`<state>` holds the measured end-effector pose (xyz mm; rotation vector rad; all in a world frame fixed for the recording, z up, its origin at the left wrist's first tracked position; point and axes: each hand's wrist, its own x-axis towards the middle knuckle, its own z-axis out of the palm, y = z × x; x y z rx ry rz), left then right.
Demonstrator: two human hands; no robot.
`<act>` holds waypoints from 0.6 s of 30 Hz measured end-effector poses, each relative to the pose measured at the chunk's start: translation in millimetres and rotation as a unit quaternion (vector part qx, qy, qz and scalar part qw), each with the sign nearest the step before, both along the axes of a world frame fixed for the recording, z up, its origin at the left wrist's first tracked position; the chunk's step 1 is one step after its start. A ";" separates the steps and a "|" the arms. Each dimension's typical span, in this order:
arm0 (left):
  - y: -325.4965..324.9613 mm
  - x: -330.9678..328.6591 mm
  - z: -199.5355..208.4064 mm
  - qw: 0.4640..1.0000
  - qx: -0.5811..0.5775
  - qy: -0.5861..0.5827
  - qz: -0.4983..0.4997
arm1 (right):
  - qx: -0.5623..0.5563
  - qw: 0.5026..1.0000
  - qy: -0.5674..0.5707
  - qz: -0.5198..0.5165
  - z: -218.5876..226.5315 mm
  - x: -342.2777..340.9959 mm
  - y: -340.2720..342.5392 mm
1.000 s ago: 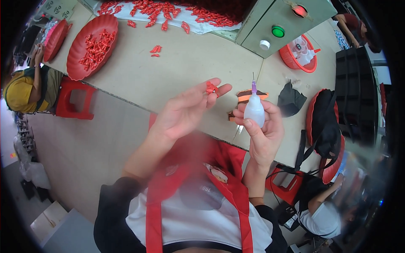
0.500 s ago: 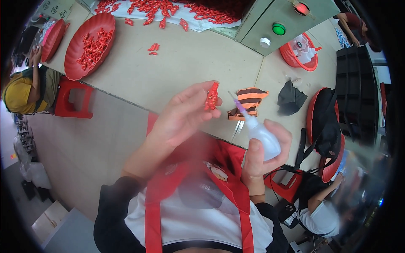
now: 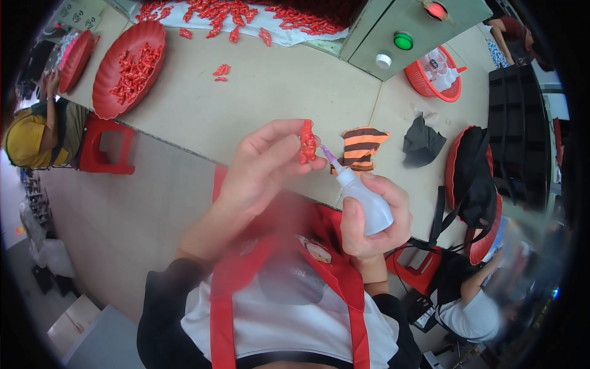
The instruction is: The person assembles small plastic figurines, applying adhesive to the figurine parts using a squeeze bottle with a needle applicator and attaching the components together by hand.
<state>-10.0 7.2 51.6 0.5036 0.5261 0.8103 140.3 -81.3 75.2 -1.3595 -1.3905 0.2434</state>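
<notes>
The left hand (image 3: 255, 169) is pinching a small red figurine (image 3: 307, 144) upright between thumb and fingers, and the right hand (image 3: 381, 224) is wrapping round a white squeeze bottle (image 3: 370, 206). The two hands are sitting apart, with the bottle's purple nozzle (image 3: 333, 160) angling across the gap; its tip is hovering right at the figurine, though whether it's touching I can't tell.

Beneath and beyond both hands a pale worktop (image 3: 264, 92) is spreading out. Just past the right hand a striped orange-and-brown cloth (image 3: 364, 147) is lying, with a black scrap (image 3: 424, 142) resting to its right and a black bag (image 3: 476, 190) slumping further right. Ahead of the left hand, a few red pieces (image 3: 221, 71) are lying loose, and off to its left a red dish (image 3: 138, 34) is holding a heap. Straight ahead, a white sheet (image 3: 286, 38) is carrying plenty more, next to a grey-green machine housing (image 3: 375, 37) whose green button (image 3: 404, 41) is showing brightly. Beyond the right hand a red basket (image 3: 419, 85) is standing.

Out in the room, someone in yellow (image 3: 27, 138) is sitting far left of the left hand, and someone in white (image 3: 470, 317) is working right of the right hand.
</notes>
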 end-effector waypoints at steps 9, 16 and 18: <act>1.5 -0.7 -1.9 1.000 0.005 0.000 0.002 | -0.017 1.000 -0.008 -0.001 3.9 -0.1 0.8; 1.1 -0.4 -1.2 1.000 -0.004 0.001 -0.010 | -0.012 1.000 -0.009 0.000 3.7 0.4 1.7; 1.4 -0.6 -0.8 1.000 -0.007 0.001 -0.015 | -0.014 1.000 -0.018 0.002 5.0 0.4 2.2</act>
